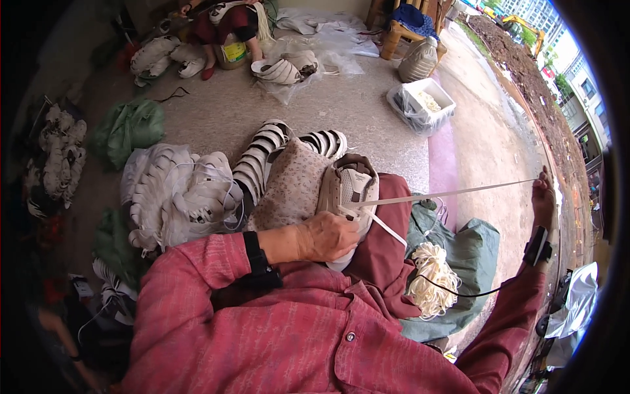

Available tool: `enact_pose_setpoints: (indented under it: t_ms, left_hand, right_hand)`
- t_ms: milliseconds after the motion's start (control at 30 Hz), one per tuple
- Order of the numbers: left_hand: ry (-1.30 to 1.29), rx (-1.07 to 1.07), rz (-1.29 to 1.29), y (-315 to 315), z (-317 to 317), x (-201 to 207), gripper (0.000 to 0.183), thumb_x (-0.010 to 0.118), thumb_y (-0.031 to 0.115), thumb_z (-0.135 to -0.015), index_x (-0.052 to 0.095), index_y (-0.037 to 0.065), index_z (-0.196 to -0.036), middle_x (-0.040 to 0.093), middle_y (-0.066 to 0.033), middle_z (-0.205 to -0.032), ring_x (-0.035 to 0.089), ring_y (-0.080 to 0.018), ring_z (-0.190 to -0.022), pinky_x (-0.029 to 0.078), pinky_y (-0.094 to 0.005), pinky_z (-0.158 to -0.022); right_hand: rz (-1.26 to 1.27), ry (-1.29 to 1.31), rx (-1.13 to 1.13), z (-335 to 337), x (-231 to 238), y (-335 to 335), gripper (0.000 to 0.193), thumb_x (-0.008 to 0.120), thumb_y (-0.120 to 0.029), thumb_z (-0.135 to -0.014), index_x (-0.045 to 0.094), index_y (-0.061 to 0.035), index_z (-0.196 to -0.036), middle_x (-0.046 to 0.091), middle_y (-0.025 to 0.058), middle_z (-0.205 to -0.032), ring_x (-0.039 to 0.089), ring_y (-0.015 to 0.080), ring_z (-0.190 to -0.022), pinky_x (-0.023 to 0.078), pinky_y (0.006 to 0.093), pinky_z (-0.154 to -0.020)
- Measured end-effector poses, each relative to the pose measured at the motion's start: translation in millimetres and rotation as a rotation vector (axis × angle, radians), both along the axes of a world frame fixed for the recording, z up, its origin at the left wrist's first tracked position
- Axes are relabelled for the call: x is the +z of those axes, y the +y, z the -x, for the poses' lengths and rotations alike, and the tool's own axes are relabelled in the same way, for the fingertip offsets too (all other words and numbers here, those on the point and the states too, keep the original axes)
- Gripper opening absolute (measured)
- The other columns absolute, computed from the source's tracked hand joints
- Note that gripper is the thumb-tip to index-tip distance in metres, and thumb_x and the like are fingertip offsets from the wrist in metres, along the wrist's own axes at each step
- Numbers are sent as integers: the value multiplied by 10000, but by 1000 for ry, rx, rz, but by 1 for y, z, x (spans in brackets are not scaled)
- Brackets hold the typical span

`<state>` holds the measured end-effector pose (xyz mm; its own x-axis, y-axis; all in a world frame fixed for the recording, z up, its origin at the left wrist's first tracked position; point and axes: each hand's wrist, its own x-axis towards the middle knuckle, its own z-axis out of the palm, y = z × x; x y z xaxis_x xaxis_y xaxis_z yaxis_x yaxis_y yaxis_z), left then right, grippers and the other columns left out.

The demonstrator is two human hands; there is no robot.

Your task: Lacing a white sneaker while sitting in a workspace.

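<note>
- While the right hand (543, 190) is stretched far out to the side, its fingers are closed on the end of a long pale lace (446, 192).
- That lace runs taut, almost level, back to the front of a beige shoe (351, 184).
- The left hand (331, 236) is curled shut against the shoe's near side, steadying it (I can't see the fingertips from here).
- The shoe sits on the person's lap, its opening facing away, between a flowered cloth (285, 187) and the maroon trousers (387, 230).
- A loose white strand (389, 225) slants down from the shoe, beside the left hand.
- Near the right thigh, a bundle of cream laces (436, 279) lies on a green sack (476, 262).
- On the other side is a heap of white shoes (184, 190) with plastic about it, and a green bag (129, 128) beyond.
- Across the floor stands a white tub (423, 108) lined with clear plastic.
- Farther off, a co-worker (230, 29) sits by a bucket (233, 54), near a bamboo chair (394, 39).
</note>
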<state>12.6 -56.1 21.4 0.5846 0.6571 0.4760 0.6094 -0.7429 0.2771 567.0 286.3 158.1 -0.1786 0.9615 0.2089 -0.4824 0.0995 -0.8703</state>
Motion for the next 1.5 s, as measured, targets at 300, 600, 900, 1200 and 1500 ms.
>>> enact_pose_setpoints:
  t_ms: [300,600,900,1200,1500]
  left_hand:
    - [198,257,-82,22,-44,6,115,551,137,-821,632,63,-857,609,-110,-933,651,-255,-757,533,-350,-707]
    - [-979,13,1055,6,70,52,306,523,354,-1005,646,88,-917,581,15,-699,490,-50,-513,392,-190,-445]
    - [-2104,381,801,-55,238,-21,275,496,304,-1022,629,70,-1075,672,-63,-1068,600,-119,-738,460,-236,-568]
    - [-346,1102,966,-53,200,-20,363,549,369,-954,698,40,-974,717,-108,-939,678,-236,-772,507,-310,-636]
    - [-350,259,136,41,66,46,72,663,60,-815,661,31,-881,657,-113,-855,637,-294,-808,498,-381,-760]
  right_hand:
    - [145,119,-18,31,-34,-13,348,507,-10,-980,440,85,-1308,591,62,-888,543,106,-707,519,231,-728]
    - [382,178,-300,-14,-125,-35,102,558,-73,-973,613,12,-979,610,53,-780,605,153,-742,539,265,-848]
    - [576,99,-105,54,-246,-124,150,603,-131,-962,570,-54,-839,592,26,-780,613,155,-757,548,268,-820]
    - [317,-427,-38,241,-161,-172,230,638,-198,-946,615,-20,-1091,703,72,-903,605,91,-648,515,235,-575]
    - [13,-854,478,350,-113,-229,146,597,-162,-951,639,-28,-991,622,-7,-785,552,63,-588,431,209,-517]
